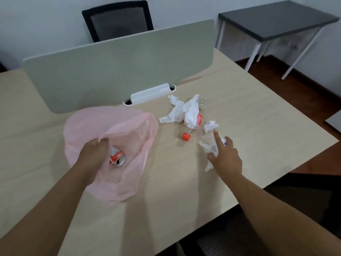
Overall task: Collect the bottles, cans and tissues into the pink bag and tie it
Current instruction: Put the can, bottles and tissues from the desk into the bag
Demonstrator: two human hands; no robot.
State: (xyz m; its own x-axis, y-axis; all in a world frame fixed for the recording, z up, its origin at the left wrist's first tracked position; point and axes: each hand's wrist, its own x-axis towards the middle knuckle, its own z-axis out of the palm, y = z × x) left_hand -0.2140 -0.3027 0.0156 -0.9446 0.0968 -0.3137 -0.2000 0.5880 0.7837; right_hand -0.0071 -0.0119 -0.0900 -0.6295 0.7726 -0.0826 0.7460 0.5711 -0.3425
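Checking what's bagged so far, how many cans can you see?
1: a red can lying inside the pink bag, beside the left hand. Tissues could hide others.

No lettering can be read anywhere. The red and white can (117,158) inside the pink bag (129,126) carries white marks too blurred to make out. At 3 o'clock from it, the clear bottle (218,145) under the right hand (226,159) bears a white label with small dark print, also illegible, as is the red label (199,119) on the red-capped bottle (191,124).
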